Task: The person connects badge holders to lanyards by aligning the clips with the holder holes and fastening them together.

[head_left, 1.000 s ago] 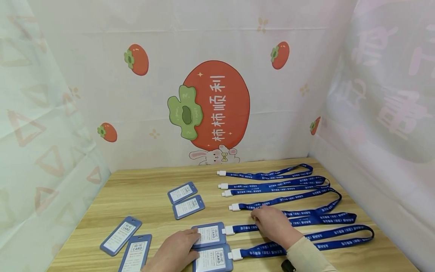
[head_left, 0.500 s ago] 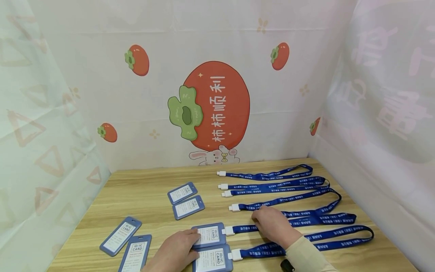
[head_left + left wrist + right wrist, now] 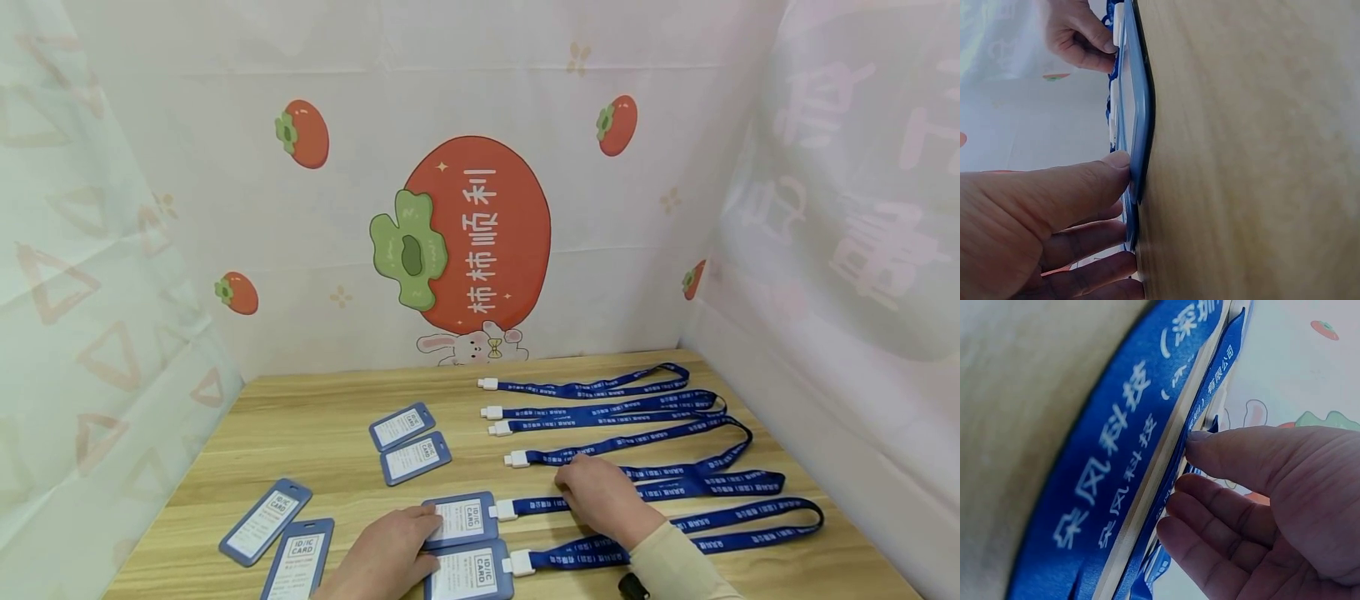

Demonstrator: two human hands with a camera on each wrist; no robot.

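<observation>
My left hand point(image 3: 386, 548) rests at the left edges of two blue badge holders lying side by side. Its fingers touch the upper badge holder point(image 3: 467, 517), and the thumb meets the edge of the lower badge holder point(image 3: 467, 575) in the left wrist view. Each holder is joined at its right end to the white clip of a blue lanyard. My right hand point(image 3: 607, 500) lies over the upper holder's lanyard point(image 3: 536, 505). In the right wrist view its thumb point(image 3: 1200, 447) touches a blue strap, with the other fingers loosely bent and their tips close to the straps.
Several more blue lanyards point(image 3: 570, 423) with white clips lie across the right of the wooden table point(image 3: 315, 400). Two loose badge holders point(image 3: 416, 457) lie at the middle back, two more point(image 3: 266, 521) at the front left. Printed cloth walls point(image 3: 637, 308) enclose the table.
</observation>
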